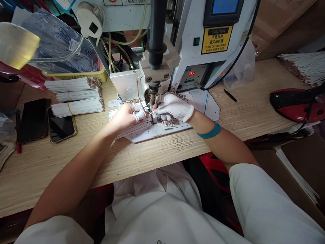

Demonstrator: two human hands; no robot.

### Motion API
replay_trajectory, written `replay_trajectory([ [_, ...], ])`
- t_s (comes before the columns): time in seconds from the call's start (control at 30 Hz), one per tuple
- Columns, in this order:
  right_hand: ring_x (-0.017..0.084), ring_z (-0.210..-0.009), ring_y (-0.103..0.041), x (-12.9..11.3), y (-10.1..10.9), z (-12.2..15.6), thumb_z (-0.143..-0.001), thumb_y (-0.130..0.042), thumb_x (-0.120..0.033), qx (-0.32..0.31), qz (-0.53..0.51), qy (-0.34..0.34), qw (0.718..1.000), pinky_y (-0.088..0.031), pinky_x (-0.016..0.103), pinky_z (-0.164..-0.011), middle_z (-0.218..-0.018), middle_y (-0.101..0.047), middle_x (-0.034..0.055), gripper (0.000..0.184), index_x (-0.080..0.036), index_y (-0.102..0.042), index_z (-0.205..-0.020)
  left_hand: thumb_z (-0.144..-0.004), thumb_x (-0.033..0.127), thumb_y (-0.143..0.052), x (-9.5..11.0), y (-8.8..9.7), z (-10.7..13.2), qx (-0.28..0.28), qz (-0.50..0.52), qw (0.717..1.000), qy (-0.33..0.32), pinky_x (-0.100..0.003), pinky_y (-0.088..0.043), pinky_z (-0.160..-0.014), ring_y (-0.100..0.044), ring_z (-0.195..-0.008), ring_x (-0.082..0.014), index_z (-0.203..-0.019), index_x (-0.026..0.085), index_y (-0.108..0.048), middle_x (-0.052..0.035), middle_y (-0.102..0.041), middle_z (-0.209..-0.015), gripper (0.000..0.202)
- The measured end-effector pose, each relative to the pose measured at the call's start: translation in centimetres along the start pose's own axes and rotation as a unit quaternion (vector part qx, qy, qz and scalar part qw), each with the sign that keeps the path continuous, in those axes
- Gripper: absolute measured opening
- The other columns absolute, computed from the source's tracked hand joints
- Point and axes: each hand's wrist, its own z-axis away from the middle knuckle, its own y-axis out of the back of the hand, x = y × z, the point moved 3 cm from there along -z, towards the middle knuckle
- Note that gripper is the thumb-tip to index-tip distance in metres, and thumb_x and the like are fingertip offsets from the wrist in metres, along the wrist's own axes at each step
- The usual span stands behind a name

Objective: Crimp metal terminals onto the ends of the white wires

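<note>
Head view: flat white wire bundle (pixel 133 129) under left hand (pixel 125 117)

The surface (pixel 142 162) is matt wood-grain laminate, the machine housing (pixel 188 44) smooth white-painted metal, the right glove (pixel 175 107) matt white cloth, and the phone (pixel 33 120) glossy black glass.

Room for the hands (pixel 124 115) (pixel 175 107) along the wooden surface (pixel 50 169) toward its near edge. Directly overhead, low above them: the machine's metal nozzle (pixel 153 95) and pale head (pixel 157 64). Leftward, in the way: stacked white strand bundles (pixel 76 98) and two phones (pixel 34 120). Rightward, a longer passage, as far as a black pen (pixel 230 95), then a red-and-black object (pixel 297 105).
</note>
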Motion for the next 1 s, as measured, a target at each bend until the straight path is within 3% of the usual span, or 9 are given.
replay_trajectory([
  [0.13,0.007,-0.05,-0.052,-0.1,0.2,-0.2,-0.075,-0.066,-0.008,0.0,0.003,0.03,1.0,-0.042,0.019,-0.037,-0.073,-0.058,0.0014,0.016,-0.016,-0.054,-0.08,-0.069,0.031,-0.061,0.2,0.0,0.1,0.002,0.004,1.0,0.006,-0.021,-0.027,-0.048,-0.035,-0.048,-0.007,-0.052,0.016,-0.049,0.0047,-0.044,-0.05,0.026],
  [0.33,0.006,-0.044,-0.048,-0.5,0.1,0.2,-0.076,-0.066,-0.007,0.005,-0.003,0.015,1.0,-0.039,0.019,-0.033,-0.069,-0.056,-0.0001,0.016,-0.015,-0.053,-0.081,-0.069,0.033,-0.063,-0.1,0.0,0.0,-0.005,0.015,1.0,0.023,-0.022,-0.027,-0.048,-0.033,-0.047,-0.0071,-0.052,0.016,-0.049,0.0047,-0.043,-0.05,0.027],
  [0.57,0.006,-0.049,-0.051,-0.3,0.1,0.1,-0.076,-0.064,-0.006,0.004,-0.008,0.019,1.0,-0.043,0.02,-0.039,-0.071,-0.057,-0.0005,0.018,-0.017,-0.05,-0.078,-0.069,0.032,-0.063,-0.8,0.1,-0.4,-0.005,0.008,1.0,0.012,-0.022,-0.027,-0.047,-0.037,-0.048,-0.0078,-0.053,0.016,-0.052,0.0044,-0.046,-0.049,0.025],
  [0.77,0.007,-0.04,-0.048,-0.8,-0.2,0.7,-0.08,-0.064,-0.015,0.003,0.014,-0.013,1.0,-0.038,0.021,-0.034,-0.058,-0.052,-0.0036,0.015,-0.017,-0.049,-0.084,-0.068,0.033,-0.063,-1.0,0.1,-0.6,-0.005,0.012,1.0,0.005,-0.022,-0.027,-0.048,-0.038,-0.048,-0.0079,-0.054,0.015,-0.055,0.0046,-0.048,-0.05,0.024],
  [1.0,0.007,-0.044,-0.052,-0.4,0.0,0.4,-0.077,-0.062,-0.01,0.003,-0.023,0.015,1.0,-0.04,0.018,-0.034,-0.059,-0.053,-0.0039,0.016,-0.018,-0.049,-0.083,-0.069,0.034,-0.061,-0.8,0.1,-0.4,-0.004,0.022,1.0,0.016,-0.022,-0.028,-0.048,-0.037,-0.047,-0.0078,-0.072,0.013,-0.068,0.0046,-0.049,-0.051,0.022],
])
